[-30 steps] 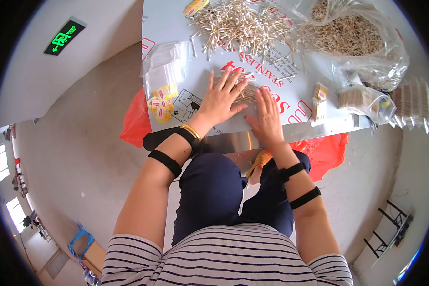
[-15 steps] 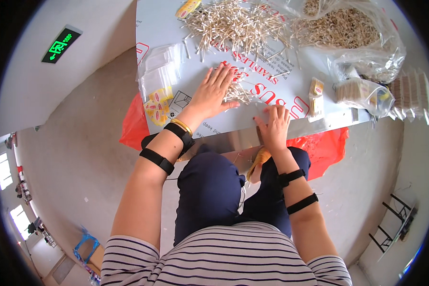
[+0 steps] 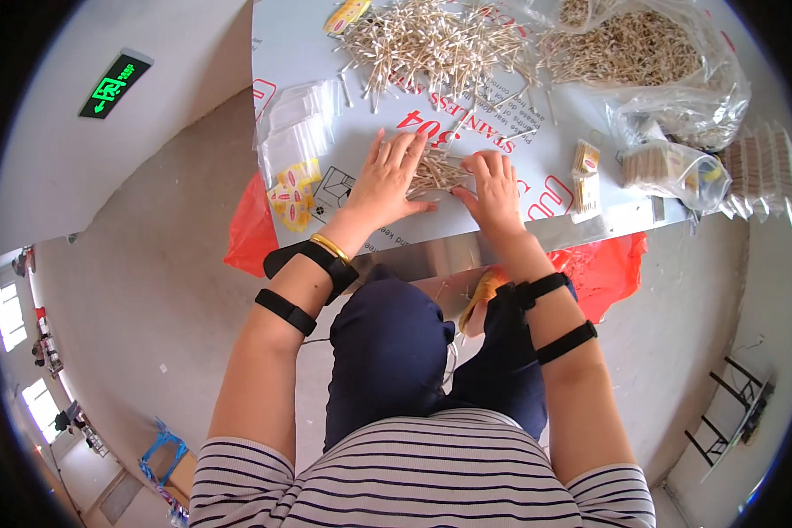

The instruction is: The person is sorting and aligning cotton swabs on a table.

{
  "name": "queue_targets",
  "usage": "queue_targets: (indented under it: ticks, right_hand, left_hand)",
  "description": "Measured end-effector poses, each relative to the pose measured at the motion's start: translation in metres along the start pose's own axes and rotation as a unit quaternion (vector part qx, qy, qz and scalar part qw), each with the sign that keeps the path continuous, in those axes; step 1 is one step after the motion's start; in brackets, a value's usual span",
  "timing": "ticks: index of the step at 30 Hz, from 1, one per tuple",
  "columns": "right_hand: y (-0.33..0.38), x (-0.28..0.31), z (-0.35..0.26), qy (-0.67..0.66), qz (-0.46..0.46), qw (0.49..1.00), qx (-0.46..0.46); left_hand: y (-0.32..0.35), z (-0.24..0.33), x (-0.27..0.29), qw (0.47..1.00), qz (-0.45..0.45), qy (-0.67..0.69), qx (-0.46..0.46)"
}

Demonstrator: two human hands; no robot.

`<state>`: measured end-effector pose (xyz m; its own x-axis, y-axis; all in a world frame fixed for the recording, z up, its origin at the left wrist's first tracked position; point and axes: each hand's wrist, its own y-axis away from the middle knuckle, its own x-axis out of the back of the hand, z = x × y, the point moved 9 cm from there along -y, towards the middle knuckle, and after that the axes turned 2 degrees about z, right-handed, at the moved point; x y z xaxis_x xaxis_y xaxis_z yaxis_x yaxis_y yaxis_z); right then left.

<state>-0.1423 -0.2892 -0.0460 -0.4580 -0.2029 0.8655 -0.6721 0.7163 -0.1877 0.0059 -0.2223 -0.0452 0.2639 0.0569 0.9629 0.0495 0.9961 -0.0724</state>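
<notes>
My left hand (image 3: 389,180) lies flat on the white table sheet (image 3: 343,114), fingers spread, against the left side of a small bunch of cotton swabs (image 3: 438,172). My right hand (image 3: 495,187) presses on the bunch from the right, fingers curled over its edge. The bunch sits between both hands near the table's front edge. A large loose heap of cotton swabs (image 3: 431,44) lies farther back on the sheet.
Small clear plastic pouches (image 3: 295,123) and yellow printed cards (image 3: 292,195) lie at left. At right are filled swab packets (image 3: 585,176), a clear bag of packed swabs (image 3: 673,167) and a big bag of loose swabs (image 3: 642,48). A red bag (image 3: 607,268) hangs under the table.
My right hand moved from the table's front edge back up to the small bunch. My left hand drew in toward the bunch, so both hands now close on it.
</notes>
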Motion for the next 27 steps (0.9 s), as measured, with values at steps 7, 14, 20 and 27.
queue_targets:
  ticks: [7, 14, 20, 27]
  right_hand:
    - [-0.038, 0.006, -0.005, 0.086, -0.059, 0.984, 0.143]
    - [-0.031, 0.007, 0.011, 0.049, -0.114, 0.99, 0.062]
    - [-0.023, 0.002, 0.011, 0.01, -0.088, 0.991, 0.096]
    - [-0.009, 0.022, 0.002, -0.063, -0.027, 0.997, 0.048]
  left_hand:
    - [-0.003, -0.005, 0.008, 0.998, 0.031, 0.04, -0.035]
    - [0.009, -0.023, 0.012, 0.986, 0.058, 0.154, -0.011]
    - [0.01, -0.012, 0.008, 0.981, 0.081, 0.162, -0.068]
    - [0.046, -0.024, 0.036, 0.978, 0.117, 0.173, -0.023]
